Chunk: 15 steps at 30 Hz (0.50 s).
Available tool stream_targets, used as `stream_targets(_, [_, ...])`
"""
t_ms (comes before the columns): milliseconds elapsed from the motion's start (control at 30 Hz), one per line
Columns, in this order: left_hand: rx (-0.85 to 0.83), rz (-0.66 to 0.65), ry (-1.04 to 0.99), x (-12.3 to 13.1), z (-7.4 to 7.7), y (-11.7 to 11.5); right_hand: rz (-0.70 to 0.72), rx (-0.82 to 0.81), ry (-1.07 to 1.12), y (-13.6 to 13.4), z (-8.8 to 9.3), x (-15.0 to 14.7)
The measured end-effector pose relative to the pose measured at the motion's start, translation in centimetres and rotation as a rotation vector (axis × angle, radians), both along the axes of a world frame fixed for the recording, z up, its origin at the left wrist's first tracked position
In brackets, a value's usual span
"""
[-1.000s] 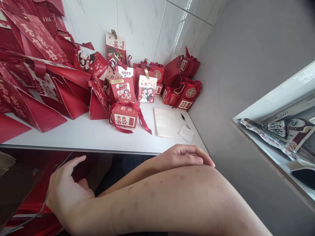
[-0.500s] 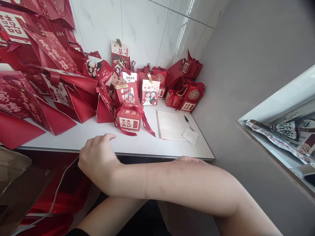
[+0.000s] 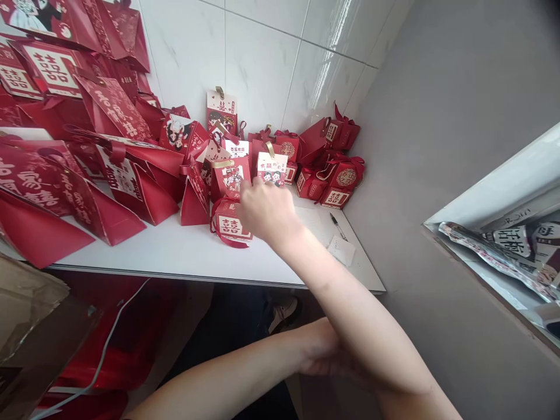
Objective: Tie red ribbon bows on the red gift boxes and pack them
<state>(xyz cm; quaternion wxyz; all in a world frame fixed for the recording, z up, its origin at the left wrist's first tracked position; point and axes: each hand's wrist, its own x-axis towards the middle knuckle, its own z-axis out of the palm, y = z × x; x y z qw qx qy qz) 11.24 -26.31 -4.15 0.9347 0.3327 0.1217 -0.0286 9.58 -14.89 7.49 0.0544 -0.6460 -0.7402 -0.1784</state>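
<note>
My right hand (image 3: 270, 211) reaches over the table, its fingers curled in and partly hidden. It overlaps the right side of a small red gift box (image 3: 234, 227) with a white label and a red ribbon. What the fingers hold, if anything, cannot be made out. Just behind the hand stand a card-topped box with a cartoon couple (image 3: 273, 164) and a red box with a gold loop (image 3: 227, 175). Below the table edge, my left hand (image 3: 321, 353) is tucked beneath my right forearm, with its fingers mostly hidden.
Many red gift bags (image 3: 109, 204) fill the left of the white table (image 3: 153, 254). Ribboned red boxes (image 3: 339, 175) are stacked by the grey wall. A notepad (image 3: 308, 219), a pen (image 3: 338, 226) and a paper slip (image 3: 342, 249) lie at right. A cardboard box (image 3: 30, 309) stands lower left.
My right hand has moved from the table's front edge, up and right, to the small ribboned box. My left hand has dropped from the table edge to below my right forearm.
</note>
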Motion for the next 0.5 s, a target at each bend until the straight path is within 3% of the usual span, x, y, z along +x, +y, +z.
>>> stream_targets(233, [-0.040,0.065,0.148,0.1,0.3,-0.3,-0.111,-0.084,-0.015,1.2,-2.3,2.2])
stream_targets(500, [-0.007,0.133,0.224,0.3,0.1,-0.3,-0.198,-0.123,0.020,1.9,-3.3,4.1])
